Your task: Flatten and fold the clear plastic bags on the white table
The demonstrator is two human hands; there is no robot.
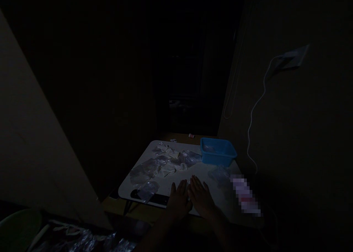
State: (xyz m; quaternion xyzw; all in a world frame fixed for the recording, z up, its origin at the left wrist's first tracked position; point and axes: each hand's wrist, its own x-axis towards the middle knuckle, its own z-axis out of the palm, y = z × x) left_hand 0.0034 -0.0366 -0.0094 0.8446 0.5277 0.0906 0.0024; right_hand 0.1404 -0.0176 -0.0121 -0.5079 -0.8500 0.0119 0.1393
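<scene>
Both my hands lie side by side, palms down, over the near edge of a small white table (193,147). My left hand (178,200) has its fingers stretched forward and holds nothing that I can see. Close beside it, my right hand (200,196) is also flat with fingers extended, the two nearly touching. A small shiny bit shows between the fingertips, too dim to make out. Ahead and to the left lie crumpled clear plastic bags (145,171) and whitish pieces (166,169).
A blue basket (219,158) stands at the table's back right corner, with clear plastic (219,174) before it. A white cable (250,125) hangs from a wall socket (292,59). A green basin (20,228) and shiny plastic (85,241) are at lower left. The room is very dark.
</scene>
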